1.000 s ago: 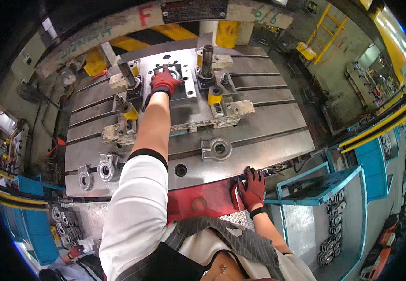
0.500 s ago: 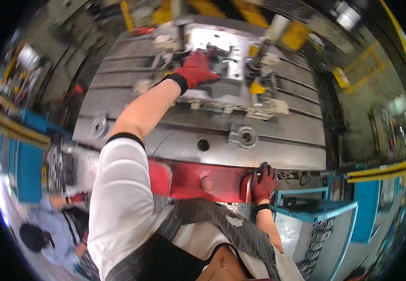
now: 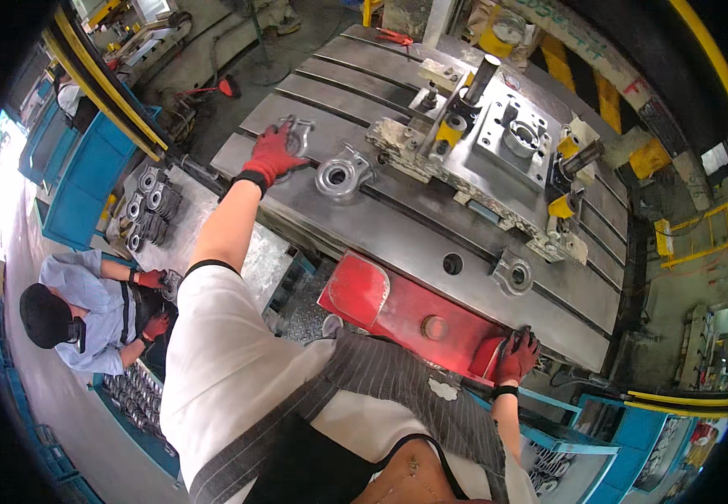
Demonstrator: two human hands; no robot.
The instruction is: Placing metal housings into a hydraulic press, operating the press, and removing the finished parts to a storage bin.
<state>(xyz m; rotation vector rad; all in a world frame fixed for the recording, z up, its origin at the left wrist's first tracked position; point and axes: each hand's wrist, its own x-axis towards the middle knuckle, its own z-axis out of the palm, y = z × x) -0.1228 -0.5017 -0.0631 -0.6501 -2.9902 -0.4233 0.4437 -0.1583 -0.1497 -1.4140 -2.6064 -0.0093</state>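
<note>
My left hand, in a red glove, reaches to the far left edge of the slotted steel press table. Its fingers are closed around the near side of a grey ring-shaped metal part. Beside it lies a similar ring part with a lug, and another ring part sits farther right. My right hand, also in a red glove, rests at the right end of the red front panel, fingers extended and nothing seen in them. A die set with a round raised centre stands farther back.
Upright posts with yellow collars rise around the die. Stacked ring parts lie on a metal side table at the left, where a co-worker holds a part. A blue rack stands at the lower right.
My left hand has gone from over the die to the table's left edge and is now on a ring part. My view has turned left. My right hand remains at the red panel.
</note>
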